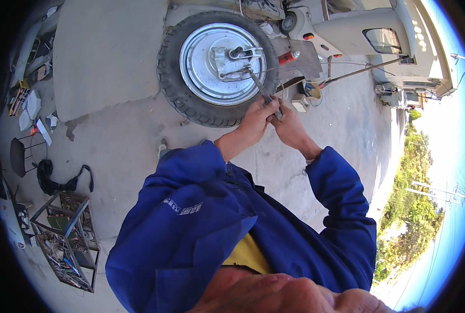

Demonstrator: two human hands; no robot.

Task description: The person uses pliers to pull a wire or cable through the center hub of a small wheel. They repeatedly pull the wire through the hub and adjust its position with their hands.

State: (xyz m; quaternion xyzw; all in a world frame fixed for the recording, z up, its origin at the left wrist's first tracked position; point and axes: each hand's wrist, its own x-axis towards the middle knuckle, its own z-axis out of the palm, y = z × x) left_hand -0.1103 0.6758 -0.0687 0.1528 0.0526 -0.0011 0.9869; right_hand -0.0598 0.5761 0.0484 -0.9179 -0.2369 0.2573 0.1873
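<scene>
A wheel with a black treaded tyre (172,83) and a silver brake drum hub (196,62) lies flat on the ground in front of me. On the hub sit a central axle end and a brake lever arm (253,52) with a thin rod. My left hand (251,123) and my right hand (291,127) are both closed round a long grey metal hand tool (264,93), close together at its near end. Its far tip meets the rod by the lever. Whether it is a pair of pliers or a wrench I cannot make out.
Beside the tyre's right lie a red cylinder (287,58), a small white box (300,103) and a bucket (314,94). A long pole (363,71) slants toward a white vehicle (347,39). Leftward are a stool (18,156), a black bag (47,180) and a metal-framed tool rack (68,242).
</scene>
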